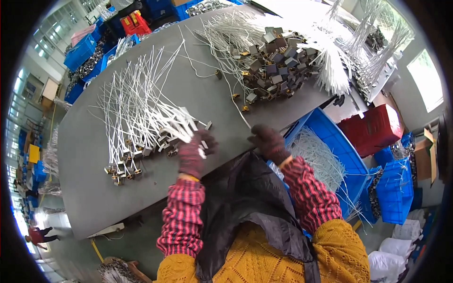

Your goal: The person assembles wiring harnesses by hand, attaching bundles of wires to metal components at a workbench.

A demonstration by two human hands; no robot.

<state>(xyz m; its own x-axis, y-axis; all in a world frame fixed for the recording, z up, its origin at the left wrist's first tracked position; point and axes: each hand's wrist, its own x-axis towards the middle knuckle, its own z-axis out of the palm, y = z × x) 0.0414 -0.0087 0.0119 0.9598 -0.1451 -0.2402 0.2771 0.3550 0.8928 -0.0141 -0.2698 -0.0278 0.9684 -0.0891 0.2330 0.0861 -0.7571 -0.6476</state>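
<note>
My left hand [194,150], in a dark knitted glove, is closed around the thick ends of a bunch of white wires [178,126]. The bunch's thin wires fan out over the table toward the far left. Below and left of it lie several wires with small dark and brass-coloured end pieces [123,166]. My right hand [269,142], also gloved, is near the table's front edge with its fingers pinched at the near end of a single white wire [246,121]. That wire runs away from me toward a large pile of wired grey and dark blocks [276,66].
The grey table [89,198] has a curved left edge. Right of my right hand, a blue crate [351,153] holds white wire pieces [315,158]. A red box [377,129] and more blue crates [396,191] stand beyond. A person [38,236] is far off at left.
</note>
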